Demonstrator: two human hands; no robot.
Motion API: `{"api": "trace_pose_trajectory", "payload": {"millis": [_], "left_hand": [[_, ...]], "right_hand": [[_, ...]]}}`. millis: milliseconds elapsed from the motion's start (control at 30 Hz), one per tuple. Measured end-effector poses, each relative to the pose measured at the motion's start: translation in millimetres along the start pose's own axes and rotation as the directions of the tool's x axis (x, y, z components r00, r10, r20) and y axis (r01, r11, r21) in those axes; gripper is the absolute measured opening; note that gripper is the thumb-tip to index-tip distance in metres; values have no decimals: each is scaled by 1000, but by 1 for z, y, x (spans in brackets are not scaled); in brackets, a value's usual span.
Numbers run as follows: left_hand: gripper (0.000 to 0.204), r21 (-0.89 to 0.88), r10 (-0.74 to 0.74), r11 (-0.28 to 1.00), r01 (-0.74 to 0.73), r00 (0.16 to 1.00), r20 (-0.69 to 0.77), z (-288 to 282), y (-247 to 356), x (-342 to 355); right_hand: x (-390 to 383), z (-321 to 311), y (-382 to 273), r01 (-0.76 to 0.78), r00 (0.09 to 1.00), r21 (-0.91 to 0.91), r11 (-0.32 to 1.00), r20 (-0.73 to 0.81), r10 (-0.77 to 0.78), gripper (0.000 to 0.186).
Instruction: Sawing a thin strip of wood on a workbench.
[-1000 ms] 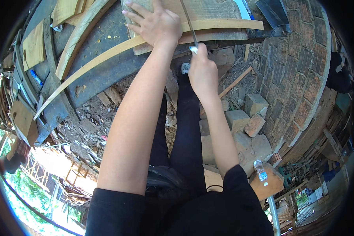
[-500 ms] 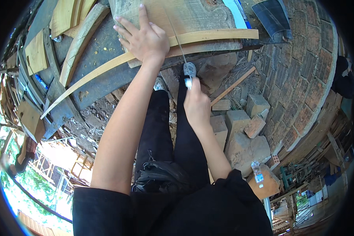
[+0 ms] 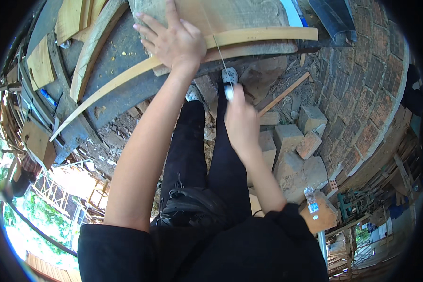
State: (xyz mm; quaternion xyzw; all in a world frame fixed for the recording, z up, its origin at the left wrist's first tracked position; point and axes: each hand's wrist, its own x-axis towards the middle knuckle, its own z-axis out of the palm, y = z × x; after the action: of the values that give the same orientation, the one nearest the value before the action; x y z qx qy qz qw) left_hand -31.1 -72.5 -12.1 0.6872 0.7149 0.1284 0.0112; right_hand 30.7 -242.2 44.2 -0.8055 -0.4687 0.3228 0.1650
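Observation:
A thin straight blade, apparently a handsaw point(image 3: 222, 57) seen edge-on, crosses a long thin curved strip of wood point(image 3: 268, 34). My right hand point(image 3: 242, 120), a little blurred, is closed around its whitish handle in front of the bench. My left hand point(image 3: 177, 44) lies with fingers spread, pressing on the strip and on the wide wooden board point(image 3: 249, 16) behind it, left of the blade. The strip runs along the board's near edge, and its left end reaches down past the bench edge. Whether the blade has cut into the wood is too fine to see.
The dark bench point(image 3: 120, 61) carries a thick curved timber point(image 3: 96, 49), wood offcuts point(image 3: 41, 61) and a blue marker-like object point(image 3: 48, 97). A dark curved sheet point(image 3: 331, 19) lies at right. Concrete blocks point(image 3: 286, 138), a brick wall point(image 3: 362, 89) and a stool with a plastic bottle point(image 3: 311, 199) are at right.
The whole view has shifted slightly, with the bench higher in it. My right hand keeps hold of the saw, and my left hand stays on the wood.

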Motion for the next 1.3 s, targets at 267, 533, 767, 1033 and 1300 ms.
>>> {"api": "trace_pose_trajectory", "payload": {"millis": [267,533,767,1033,1300], "left_hand": [[56,92,-1,996,-1,1000,21,-5,1,3],[54,96,-2,995,1,1000,5,1,-3,-1],[53,67,18,998,-16,1000,-25,0,8,0],[51,88,26,996,-19,997,-76,0,1,-1],[50,90,22,996,-15,996,-85,-3,0,1]], "right_hand": [[-15,12,9,-20,1000,-5,1000,4,20,32],[5,19,2,-4,1000,42,999,-22,5,26],[49,16,-10,21,994,-6,1000,-109,-22,28],[-12,18,8,-24,996,46,999,-82,27,22],[-25,13,15,24,997,66,997,-80,-19,19]]}}
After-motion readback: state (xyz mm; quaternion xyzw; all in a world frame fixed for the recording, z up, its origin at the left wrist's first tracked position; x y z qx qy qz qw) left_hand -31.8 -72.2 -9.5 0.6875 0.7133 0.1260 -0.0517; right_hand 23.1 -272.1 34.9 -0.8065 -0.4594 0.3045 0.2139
